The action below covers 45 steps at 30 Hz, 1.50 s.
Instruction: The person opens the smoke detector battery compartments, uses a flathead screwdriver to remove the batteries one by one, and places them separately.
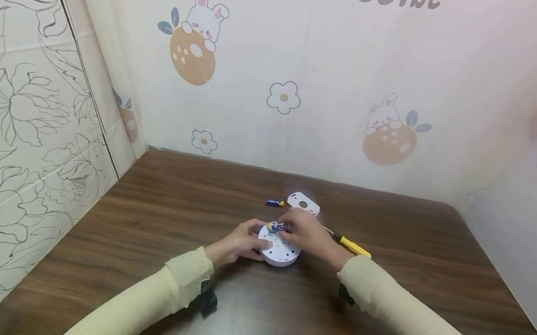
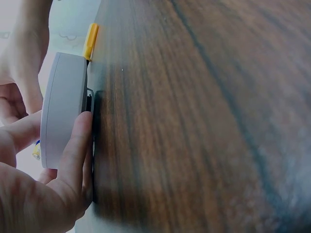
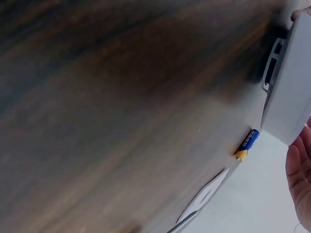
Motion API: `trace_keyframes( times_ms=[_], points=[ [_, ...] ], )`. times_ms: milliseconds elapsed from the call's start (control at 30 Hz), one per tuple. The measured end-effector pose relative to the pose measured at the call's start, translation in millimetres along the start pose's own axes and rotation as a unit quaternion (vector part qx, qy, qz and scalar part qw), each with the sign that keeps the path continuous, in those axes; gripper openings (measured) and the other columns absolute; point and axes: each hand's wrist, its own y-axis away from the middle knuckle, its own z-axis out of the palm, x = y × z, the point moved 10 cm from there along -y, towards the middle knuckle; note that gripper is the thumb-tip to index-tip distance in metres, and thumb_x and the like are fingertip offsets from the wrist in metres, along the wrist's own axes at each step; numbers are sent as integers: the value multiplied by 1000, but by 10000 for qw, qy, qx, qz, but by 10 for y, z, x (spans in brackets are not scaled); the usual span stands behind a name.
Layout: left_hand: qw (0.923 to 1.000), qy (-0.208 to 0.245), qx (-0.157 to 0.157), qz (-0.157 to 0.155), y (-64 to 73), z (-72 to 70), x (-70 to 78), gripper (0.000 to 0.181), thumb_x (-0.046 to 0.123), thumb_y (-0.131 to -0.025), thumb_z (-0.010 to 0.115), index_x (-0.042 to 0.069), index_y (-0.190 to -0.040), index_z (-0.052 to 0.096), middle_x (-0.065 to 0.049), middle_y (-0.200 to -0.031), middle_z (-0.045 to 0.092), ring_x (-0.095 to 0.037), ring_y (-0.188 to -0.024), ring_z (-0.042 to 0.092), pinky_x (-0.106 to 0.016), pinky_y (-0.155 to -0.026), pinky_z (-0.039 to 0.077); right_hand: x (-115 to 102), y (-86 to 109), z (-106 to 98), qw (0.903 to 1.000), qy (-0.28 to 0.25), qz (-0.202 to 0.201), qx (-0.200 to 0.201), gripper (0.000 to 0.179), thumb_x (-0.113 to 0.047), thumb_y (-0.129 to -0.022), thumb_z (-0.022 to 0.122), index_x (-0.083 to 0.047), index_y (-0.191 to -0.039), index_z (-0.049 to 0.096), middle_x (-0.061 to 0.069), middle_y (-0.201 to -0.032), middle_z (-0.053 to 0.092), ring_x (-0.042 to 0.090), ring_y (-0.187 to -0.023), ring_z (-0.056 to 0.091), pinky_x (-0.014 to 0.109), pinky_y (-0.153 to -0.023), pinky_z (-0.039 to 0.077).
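A round white device [image 1: 281, 256], shaped like a smoke alarm, is tilted up off the table with its back face upward. My left hand [image 1: 239, 241] grips its left side, thumb on the back face and fingers around and beneath the rim. My right hand [image 1: 309, 233] pinches a blue and yellow battery [image 1: 273, 228] at the far part of that face, over the battery slot. In the left wrist view the battery's yellow end [image 2: 36, 151] peeks out beyond the device. Most of the slot is hidden by the fingers.
A second blue and yellow battery [image 1: 273, 202] lies on the brown wooden table [image 1: 190, 198] behind the device. Near it is a white mounting plate [image 1: 297, 198] with a central hole. A yellow-handled screwdriver [image 1: 355, 247] lies to the right. A patterned curtain [image 1: 259, 40] hangs behind.
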Motion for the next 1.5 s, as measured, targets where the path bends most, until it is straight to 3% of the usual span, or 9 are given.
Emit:
trace_keyframes(
  times_ms=[533,1100,1500],
  points=[
    [10000,-87,33,7,0,-11,14,53,-2,-86,67,4,-133,45,-20,-101,52,-27,-81,63,-40,-68,59,-43,-50,96,9986,498,188,-52,21,-17,-81,78,-8,-99,71,0,-90,65,13,-84,61,27,-78,56],
    [10000,-42,16,-13,7,-10,14,55,-4,-85,67,4,-135,44,-20,-101,52,-26,-80,63,-38,-68,59,-101,-42,45,9971,721,-257,-5,20,-19,-83,75,-8,-99,73,-1,-90,61,11,-81,57,22,-70,53],
    [10000,-70,12,2,2,-18,11,55,-4,-84,67,4,-134,45,-19,-98,53,-24,-76,62,-38,-67,59,-117,-157,-67,9954,759,-583,105,17,-13,-81,76,-7,-97,74,1,-89,61,12,-80,55,23,-69,52]
  ],
)
